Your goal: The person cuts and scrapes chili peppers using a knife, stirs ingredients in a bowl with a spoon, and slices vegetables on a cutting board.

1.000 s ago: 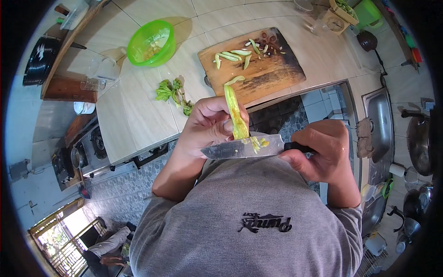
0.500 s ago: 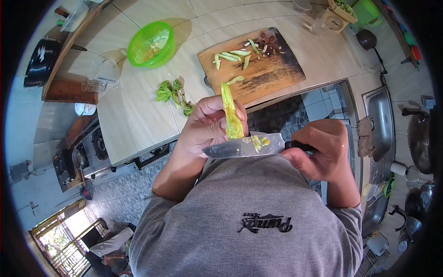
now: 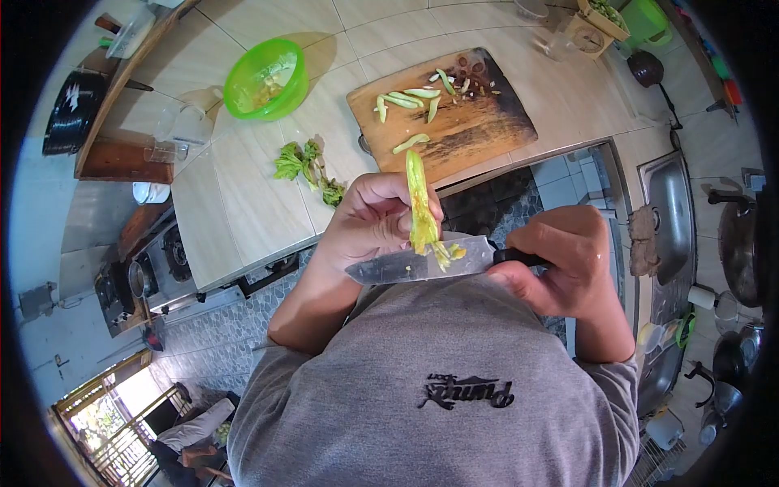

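Note:
My left hand (image 3: 373,215) grips a long yellow-green vegetable piece (image 3: 418,195), held upright between thumb and fingers. Its lower end, ragged and pulpy, meets the blade of a kitchen knife (image 3: 398,266). My right hand (image 3: 564,256) is closed round the knife's black handle, with the blade lying across in front of my shirt and its tip to the left. Yellowish scraps (image 3: 450,253) cling to the blade. Beyond my hands, a wooden cutting board (image 3: 479,134) carries several pale green strips (image 3: 403,101) and small bits.
Left of the board stands a green bowl (image 3: 239,85) with pale pieces inside. Leafy trimmings (image 3: 308,166) lie on the tiled counter (image 3: 215,219). To the right are a sink (image 3: 669,211) and a kitchen scale (image 3: 588,39). A stove (image 3: 150,276) is at far left.
The vegetable piece has shifted slightly right and down over the blade, with loose pulp now hanging at its lower end. The knife has moved a little left.

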Tool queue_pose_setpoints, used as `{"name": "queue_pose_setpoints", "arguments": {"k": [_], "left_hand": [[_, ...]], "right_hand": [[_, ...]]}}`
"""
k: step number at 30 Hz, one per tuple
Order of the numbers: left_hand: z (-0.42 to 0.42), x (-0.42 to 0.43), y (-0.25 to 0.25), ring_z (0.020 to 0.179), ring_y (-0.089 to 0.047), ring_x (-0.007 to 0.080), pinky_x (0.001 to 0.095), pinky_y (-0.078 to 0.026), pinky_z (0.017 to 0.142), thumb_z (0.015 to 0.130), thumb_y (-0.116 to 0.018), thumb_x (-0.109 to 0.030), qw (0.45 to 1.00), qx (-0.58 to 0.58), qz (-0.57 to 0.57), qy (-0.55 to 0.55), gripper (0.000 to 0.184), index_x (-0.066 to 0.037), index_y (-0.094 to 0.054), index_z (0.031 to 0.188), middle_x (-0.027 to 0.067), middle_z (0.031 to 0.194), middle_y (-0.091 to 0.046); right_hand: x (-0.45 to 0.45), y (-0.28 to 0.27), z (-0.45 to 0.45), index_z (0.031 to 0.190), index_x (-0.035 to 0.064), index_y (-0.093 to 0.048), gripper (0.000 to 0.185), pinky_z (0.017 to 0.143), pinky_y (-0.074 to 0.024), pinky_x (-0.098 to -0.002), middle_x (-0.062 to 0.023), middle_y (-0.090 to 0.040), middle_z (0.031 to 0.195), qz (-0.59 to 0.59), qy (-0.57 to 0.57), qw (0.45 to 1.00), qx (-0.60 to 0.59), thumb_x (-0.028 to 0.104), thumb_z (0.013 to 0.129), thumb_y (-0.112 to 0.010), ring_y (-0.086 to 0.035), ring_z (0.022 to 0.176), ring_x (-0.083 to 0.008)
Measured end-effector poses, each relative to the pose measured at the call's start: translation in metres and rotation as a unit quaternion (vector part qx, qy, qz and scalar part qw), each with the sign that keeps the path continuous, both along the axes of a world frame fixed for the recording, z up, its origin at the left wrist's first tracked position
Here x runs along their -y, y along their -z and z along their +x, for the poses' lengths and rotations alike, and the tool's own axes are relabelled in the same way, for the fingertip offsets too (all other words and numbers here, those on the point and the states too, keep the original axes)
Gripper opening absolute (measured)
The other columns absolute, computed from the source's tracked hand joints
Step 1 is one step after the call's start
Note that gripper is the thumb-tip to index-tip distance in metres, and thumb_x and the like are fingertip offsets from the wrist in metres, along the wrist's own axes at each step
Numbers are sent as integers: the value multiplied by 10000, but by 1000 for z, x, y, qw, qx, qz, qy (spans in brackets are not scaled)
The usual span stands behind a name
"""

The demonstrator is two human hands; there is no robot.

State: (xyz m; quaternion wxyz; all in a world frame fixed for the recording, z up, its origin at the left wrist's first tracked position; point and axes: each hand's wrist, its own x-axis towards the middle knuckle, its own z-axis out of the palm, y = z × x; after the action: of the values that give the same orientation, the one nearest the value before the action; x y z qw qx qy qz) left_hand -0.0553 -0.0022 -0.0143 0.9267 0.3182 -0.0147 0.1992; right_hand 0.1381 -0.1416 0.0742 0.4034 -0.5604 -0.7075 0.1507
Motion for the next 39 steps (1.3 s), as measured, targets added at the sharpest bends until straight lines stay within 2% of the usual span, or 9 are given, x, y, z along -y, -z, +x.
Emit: {"name": "queue_pose_setpoints", "arguments": {"k": [8, 14, 17, 20, 23, 32, 35, 39], "left_hand": [[2, 6, -8, 891, -657, 188, 288, -545, 764, 830, -722, -112, 998, -40, 13, -39, 237, 12, -630, 1010, 131, 1004, -648], [2, -6, -1, 885, -658, 188, 286, -538, 781, 829, -715, -91, 1000, 11, -16, -2, 194, 2, -636, 981, 128, 970, -653], [1, -8, -3, 880, -653, 184, 279, -530, 772, 833, -712, -90, 1000, -15, 16, -22, 180, 1, -637, 969, 125, 966, -652], [7, -1, -13, 619, -491, 115, 227, -373, 537, 826, -732, -293, 991, -84, 70, -74, 269, -47, -623, 830, 53, 720, -530], [2, -13, 2, 902, -647, 177, 277, -527, 765, 841, -707, -101, 1000, -14, 15, -13, 169, -2, -639, 960, 126, 980, -654], [3, -23, 2, 866, -663, 179, 290, -539, 776, 838, -704, -73, 1000, -8, 12, -16, 150, -4, -636, 951, 122, 960, -669], [4, -18, -7, 630, -521, 116, 226, -411, 562, 836, -720, -294, 988, -97, 85, -87, 286, -21, -644, 880, 78, 764, -573], [8, -25, -2, 623, -511, 115, 229, -409, 565, 823, -732, -302, 992, -70, 77, -77, 296, -27, -642, 887, 73, 758, -570]], "right_hand": [[-2, -1, 0, 675, 35, -614, 304, 410, -384, -330, -75, -512, 521, -16, 17, 1000, 16, 265, 741, -800, -527, 437, -242], [-2, -2, 2, 679, 34, -616, 294, 413, -390, -332, -78, -517, 525, -25, 7, 1000, 9, 258, 743, -796, -533, 441, -248], [-5, -1, 2, 681, 33, -618, 292, 413, -390, -332, -79, -518, 529, -31, 18, 999, 14, 256, 742, -796, -535, 445, -249], [-11, -2, 2, 682, 33, -618, 291, 413, -389, -331, -79, -517, 531, -28, 19, 999, 23, 256, 744, -794, -536, 446, -249], [-15, 1, 2, 682, 33, -616, 287, 412, -388, -330, -79, -512, 529, -21, 11, 1000, 20, 251, 750, -791, -535, 444, -247], [-28, 2, 1, 684, 40, -615, 275, 418, -397, -336, -83, -524, 530, -31, 28, 999, 19, 240, 747, -792, -542, 449, -257], [-29, 2, 2, 687, 41, -617, 268, 418, -401, -336, -86, -527, 527, -28, 14, 999, 18, 236, 748, -791, -548, 452, -256], [-33, 3, 1, 688, 43, -619, 265, 418, -406, -339, -84, -525, 519, -36, 45, 998, 12, 236, 747, -790, -547, 447, -258]]}}
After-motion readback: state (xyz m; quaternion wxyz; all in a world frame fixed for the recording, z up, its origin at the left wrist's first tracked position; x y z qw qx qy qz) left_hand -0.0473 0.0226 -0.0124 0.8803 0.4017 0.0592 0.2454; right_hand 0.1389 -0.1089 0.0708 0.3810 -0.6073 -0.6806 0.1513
